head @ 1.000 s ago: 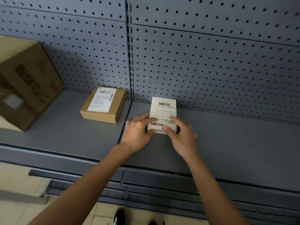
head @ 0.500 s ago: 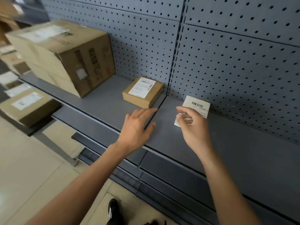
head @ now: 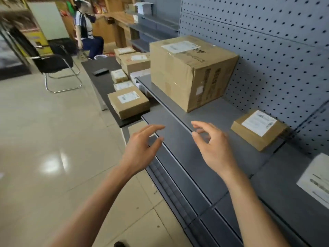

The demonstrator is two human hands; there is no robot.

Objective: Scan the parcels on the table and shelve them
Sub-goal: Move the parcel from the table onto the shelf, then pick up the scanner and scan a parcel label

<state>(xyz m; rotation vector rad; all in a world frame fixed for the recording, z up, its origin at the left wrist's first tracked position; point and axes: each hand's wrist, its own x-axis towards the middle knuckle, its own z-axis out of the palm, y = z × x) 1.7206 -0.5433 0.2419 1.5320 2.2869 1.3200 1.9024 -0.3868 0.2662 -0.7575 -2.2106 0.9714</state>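
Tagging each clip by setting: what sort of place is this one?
Probably a parcel pickup or sorting point: grey pegboard shelving holding labelled cardboard boxes, and more labelled parcels waiting on a low dark table.

Both hands now off the white parcel; empty above the shelf.
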